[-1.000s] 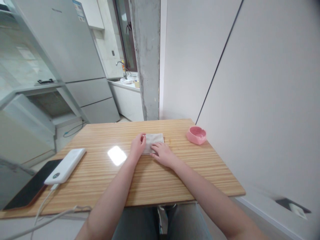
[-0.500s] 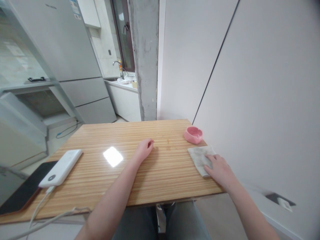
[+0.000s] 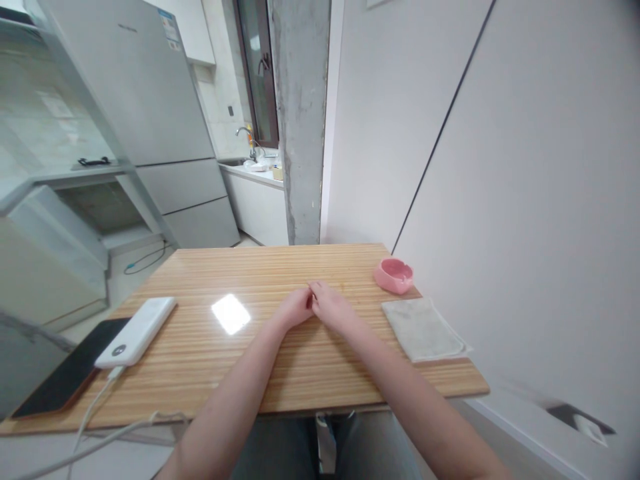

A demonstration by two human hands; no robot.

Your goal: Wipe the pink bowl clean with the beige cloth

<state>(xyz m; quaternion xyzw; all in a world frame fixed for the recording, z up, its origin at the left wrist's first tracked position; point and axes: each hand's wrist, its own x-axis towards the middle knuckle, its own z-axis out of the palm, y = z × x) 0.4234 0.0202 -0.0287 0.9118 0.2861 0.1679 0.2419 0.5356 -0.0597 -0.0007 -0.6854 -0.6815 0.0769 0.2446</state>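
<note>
Over the middle of the wooden table [image 3: 210, 267], my left hand [image 3: 296, 307] and my right hand [image 3: 327, 303] meet, their fingertips touching. The left fingers are curled inward, with a gap between thumb and fingers facing the right hand. My right fingers are bent down and pressed together against the left ones. Whatever may lie between them is too small or hidden. A folded grey cloth [image 3: 423, 328] lies flat to the right, untouched. Behind it stands a pink ashtray [image 3: 394, 275] near the table's right edge.
At the left, a white power bank [image 3: 137, 333] with a cable [image 3: 93, 403] plugged in rests partly on a dark flat tablet-like slab [image 3: 65, 373]. A white wall [image 3: 500, 200] borders the right side. A grey pillar [image 3: 303, 127] and a refrigerator [image 3: 135, 100] stand behind the table.
My right hand has left the cloth and moved left to meet my left hand. The cloth now lies free. The left hand has stayed near the same spot, and the view has shifted slightly.
</note>
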